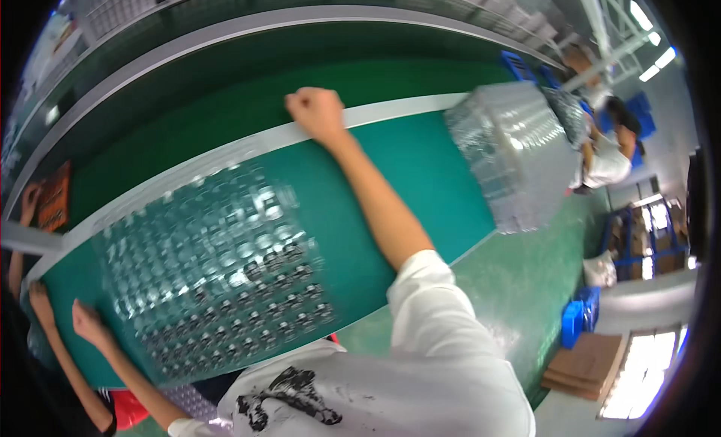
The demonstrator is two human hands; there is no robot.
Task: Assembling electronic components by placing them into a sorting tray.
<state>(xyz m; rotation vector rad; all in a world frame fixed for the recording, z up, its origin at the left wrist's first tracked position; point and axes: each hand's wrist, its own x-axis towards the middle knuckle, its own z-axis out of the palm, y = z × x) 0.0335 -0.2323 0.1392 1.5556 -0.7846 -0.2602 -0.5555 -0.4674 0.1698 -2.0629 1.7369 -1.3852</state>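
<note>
A clear plastic blister tray (218,234) lies on the green worktop. Small dark metallic parts (248,317) fill several rows of its pockets on the side near me; the far rows look unfilled. My right hand (317,113) reaches past the tray's far right, over the pale strip at the bench's far edge, with its fingers curled closed. What is inside that fist, if anything, is hidden. Beside the tray's left edge, above the worktop, my left hand (90,323) is also closed, apart from the tray, and its contents cannot be made out.
A tall stack of clear plastic trays (514,159) stands at the worktop's right end. Beyond the pale strip runs a dark green belt-like surface (405,76). At the left, another person's hand (41,302) is close to mine, and an orange tray (54,197) sits farther back.
</note>
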